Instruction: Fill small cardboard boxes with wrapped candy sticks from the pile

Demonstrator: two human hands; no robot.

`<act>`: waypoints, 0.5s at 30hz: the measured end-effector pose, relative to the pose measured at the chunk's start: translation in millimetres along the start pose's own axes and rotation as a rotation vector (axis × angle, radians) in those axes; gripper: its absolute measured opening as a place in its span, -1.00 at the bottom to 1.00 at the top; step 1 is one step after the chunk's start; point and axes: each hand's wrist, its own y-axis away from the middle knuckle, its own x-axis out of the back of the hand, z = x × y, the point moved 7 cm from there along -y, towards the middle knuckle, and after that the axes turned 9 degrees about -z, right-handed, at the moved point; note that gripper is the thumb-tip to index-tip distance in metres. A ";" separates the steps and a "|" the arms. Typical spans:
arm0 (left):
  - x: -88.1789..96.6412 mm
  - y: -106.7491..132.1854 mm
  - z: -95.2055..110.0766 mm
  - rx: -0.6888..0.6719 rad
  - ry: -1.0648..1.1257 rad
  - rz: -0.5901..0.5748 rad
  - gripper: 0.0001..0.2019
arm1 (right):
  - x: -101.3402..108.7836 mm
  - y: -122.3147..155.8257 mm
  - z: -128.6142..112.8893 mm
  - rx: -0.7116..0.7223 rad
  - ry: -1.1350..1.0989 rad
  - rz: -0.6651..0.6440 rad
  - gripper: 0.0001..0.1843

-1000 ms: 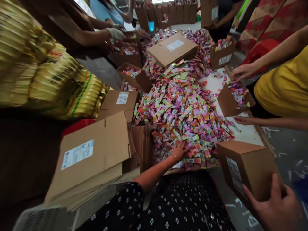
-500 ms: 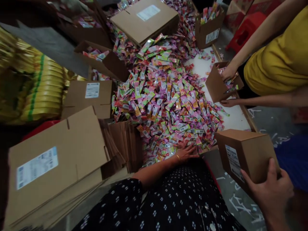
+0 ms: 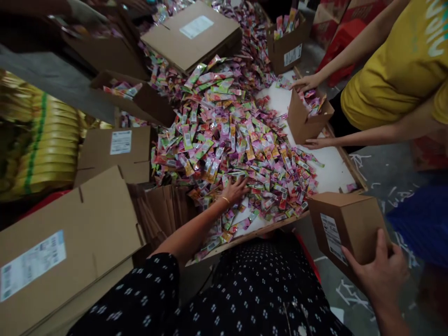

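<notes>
My left hand (image 3: pixel 234 192), with a thin bracelet at the wrist, lies on the near part of a heap of small colourful wrapped sachets (image 3: pixel 241 133). Its fingers are stretched out and touch the sachets. On the right, my right hand (image 3: pixel 381 273) grips a brown cardboard box (image 3: pixel 360 224) from its near end, thumb on one side and fingers on another. The box is tilted beyond the table's front edge, a white label on its left side; its inside is hidden from me.
A co-worker's two hands (image 3: pixel 313 84) hold a filled cardboard box (image 3: pixel 301 122) at the right edge. Flattened cartons (image 3: pixel 94 228) are stacked at left, and more lie on the heap (image 3: pixel 192 35). Another filled box (image 3: pixel 136 100) tilts at left. Paper strips litter the floor (image 3: pixel 353 294).
My left hand has moved left and farther onto the heap, and bare white table shows near it. The co-worker's hand has come out of their box. My right hand keeps its box.
</notes>
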 end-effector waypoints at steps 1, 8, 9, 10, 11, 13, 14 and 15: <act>7.6 3.9 -7.5 0.040 -0.007 0.010 -0.61 | -1.2 -0.6 -0.6 0.001 -0.013 0.002 0.15; 46.6 31.7 -49.5 0.377 0.128 0.148 -0.60 | -7.7 -9.0 -13.9 0.055 -0.086 0.028 0.11; 51.5 34.8 -53.2 0.408 0.166 0.186 -0.60 | -8.0 -10.6 -16.7 0.062 -0.094 0.030 0.11; 56.3 37.7 -56.7 0.436 0.202 0.226 -0.58 | -8.0 -12.1 -19.3 0.067 -0.100 0.034 0.10; 61.1 40.4 -60.0 0.462 0.232 0.263 -0.56 | -8.0 -13.6 -22.0 0.074 -0.102 0.035 0.10; 71.6 45.6 -66.5 0.520 0.274 0.326 -0.51 | -7.6 -15.7 -26.8 0.089 -0.100 0.044 0.07; 77.7 48.1 -69.5 0.548 0.286 0.351 -0.49 | -7.5 -16.3 -29.1 0.100 -0.097 0.049 0.06; 84.6 50.2 -71.7 0.569 0.293 0.369 -0.46 | -7.5 -16.5 -30.8 0.107 -0.095 0.054 0.06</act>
